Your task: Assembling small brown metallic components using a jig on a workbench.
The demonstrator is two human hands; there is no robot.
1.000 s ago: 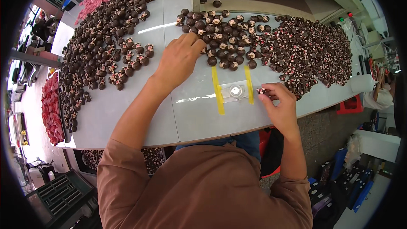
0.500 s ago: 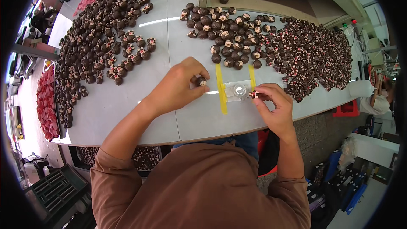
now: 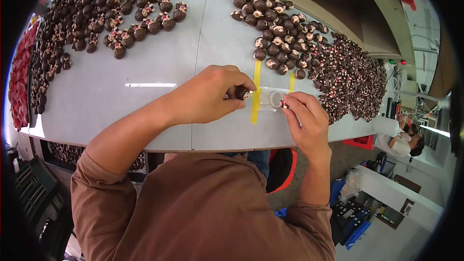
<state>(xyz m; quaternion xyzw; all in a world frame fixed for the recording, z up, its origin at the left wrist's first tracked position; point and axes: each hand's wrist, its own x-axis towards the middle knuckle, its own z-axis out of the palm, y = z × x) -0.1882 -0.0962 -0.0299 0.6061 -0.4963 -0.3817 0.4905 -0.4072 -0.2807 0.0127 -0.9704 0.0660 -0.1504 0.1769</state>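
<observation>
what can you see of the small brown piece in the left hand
The small brown piece is a rounded, dark brown figure head with a pale patch facing right. It looks like moulded plastic. The left hand pinches it just above the grey table, beside a yellow tape strip; fingers hide most of it.

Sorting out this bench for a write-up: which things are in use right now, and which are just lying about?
In use:
- left hand holding a brown figure
- right hand pinching a small red-and-white piece
- clear fixture between yellow tape strips

Lying about:
- brown figure piles
- red pieces at far left
</observation>
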